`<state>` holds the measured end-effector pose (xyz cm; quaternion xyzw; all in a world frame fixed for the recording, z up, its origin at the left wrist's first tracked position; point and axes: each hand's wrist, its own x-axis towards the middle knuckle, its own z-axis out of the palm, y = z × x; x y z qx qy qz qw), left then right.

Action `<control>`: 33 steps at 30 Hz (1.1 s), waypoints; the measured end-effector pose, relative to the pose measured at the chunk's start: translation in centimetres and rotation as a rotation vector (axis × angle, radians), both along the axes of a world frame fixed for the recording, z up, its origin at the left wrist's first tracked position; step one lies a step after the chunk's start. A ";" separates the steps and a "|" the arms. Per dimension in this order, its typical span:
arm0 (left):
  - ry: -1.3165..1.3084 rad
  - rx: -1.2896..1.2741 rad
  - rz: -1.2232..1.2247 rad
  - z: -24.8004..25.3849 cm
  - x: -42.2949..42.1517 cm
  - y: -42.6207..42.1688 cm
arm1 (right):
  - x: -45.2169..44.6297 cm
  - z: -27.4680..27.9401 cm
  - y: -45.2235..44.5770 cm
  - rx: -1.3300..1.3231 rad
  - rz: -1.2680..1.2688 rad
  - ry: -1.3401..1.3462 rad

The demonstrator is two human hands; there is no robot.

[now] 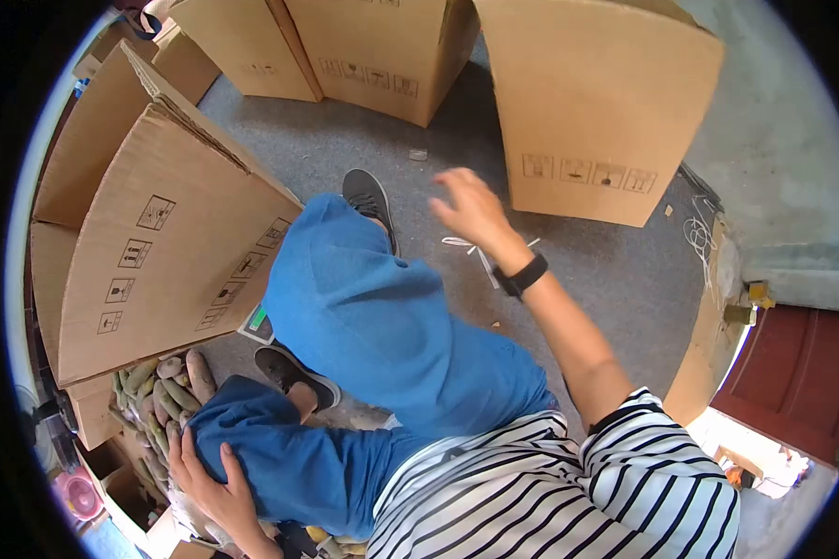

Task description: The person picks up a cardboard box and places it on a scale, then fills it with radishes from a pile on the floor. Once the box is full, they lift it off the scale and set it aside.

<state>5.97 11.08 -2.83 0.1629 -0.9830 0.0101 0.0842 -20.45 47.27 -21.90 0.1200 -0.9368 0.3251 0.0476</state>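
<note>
Rightmost carton: stood upright on floor, near the right hand.
Right hand: raised, fingers loosely spread, nothing held.
Left hand: laid on blue trousers, nothing seen grasped.
Handling, as judged: carton best steadied two-handed, white strap avoided underfoot.

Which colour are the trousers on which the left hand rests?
The trousers are blue; they show best in the head view.

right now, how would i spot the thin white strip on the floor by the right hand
Find the tall brown cardboard box at upper right, then the bare right hand left of it. The thin white strip lies mostly left of the black wristband, splayed rather than coiled like the tangled white cord farther right.
</note>
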 end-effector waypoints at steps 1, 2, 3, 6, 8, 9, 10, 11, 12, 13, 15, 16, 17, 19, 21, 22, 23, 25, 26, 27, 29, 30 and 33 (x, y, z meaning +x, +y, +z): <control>0.000 0.000 0.009 0.0 0.1 -0.1 | 0.1 -2.6 2.4 0.094 -0.082 -0.027; 0.000 -0.013 0.003 0.0 0.1 -0.1 | 0.0 -5.1 4.7 0.166 -0.132 -0.039; 0.000 -0.011 0.007 -0.1 0.2 -0.3 | 0.3 -6.7 6.3 0.187 -0.248 -0.075; -0.009 -0.012 0.029 -0.1 0.5 -0.4 | 0.6 -10.3 9.5 0.266 -0.367 -0.164; -0.002 0.024 0.037 0.0 0.5 -0.3 | 0.5 -12.0 9.5 0.268 -0.361 -0.206; -0.003 0.024 0.042 0.0 0.4 -0.3 | 0.8 -12.7 9.0 0.300 -0.339 -0.264; -0.015 0.022 0.058 0.0 0.4 -0.3 | 1.1 -13.2 8.5 0.332 -0.315 -0.322; -0.024 0.019 0.075 0.0 0.4 -0.3 | 1.3 -13.8 8.1 0.330 -0.307 -0.321; -0.023 0.014 0.085 0.1 0.4 -0.2 | 1.5 -14.2 7.5 0.356 -0.343 -0.341; -0.035 0.011 0.088 0.2 0.4 -0.1 | 1.6 -14.7 7.0 0.382 -0.380 -0.363; -0.045 0.007 0.100 0.2 0.3 0.0 | 1.5 -15.6 7.0 0.360 -0.397 -0.345; -0.040 0.006 0.094 0.2 0.3 0.0 | 1.4 -16.1 7.2 0.423 -0.408 -0.332; -0.035 0.006 0.090 0.2 0.3 0.0 | 1.3 -16.7 7.3 0.487 -0.419 -0.318; -0.030 -0.004 0.098 0.2 0.2 0.2 | 1.1 -16.4 6.9 0.493 -0.414 -0.411; -0.015 -0.027 0.123 0.3 0.2 0.4 | 1.7 -16.0 6.6 0.426 -0.409 -0.449; -0.022 -0.002 0.115 0.4 0.1 0.5 | 2.2 -16.6 6.6 0.340 -0.407 -0.423; -0.024 0.015 0.112 0.6 -0.1 0.6 | 2.5 -17.2 6.6 0.247 -0.398 -0.397; -0.021 0.014 0.124 0.9 -0.4 0.6 | 2.3 -17.4 6.4 0.312 -0.418 -0.452; -0.020 0.013 0.131 0.9 -0.4 0.6 | 1.9 -18.8 7.3 0.066 -0.509 -0.667; -0.021 0.021 0.134 1.0 -0.5 0.7 | 1.4 -20.2 7.6 -0.177 -0.595 -0.885; -0.005 0.023 0.157 1.0 -0.4 0.8 | 1.3 -17.5 7.0 -0.407 -0.594 -1.042; 0.005 0.030 0.150 1.0 -0.3 0.8 | 1.2 -16.0 7.0 -0.639 -0.608 -1.204; 0.027 0.032 0.145 0.9 -0.1 0.7 | 0.2 -12.3 4.7 -0.974 -0.355 -1.142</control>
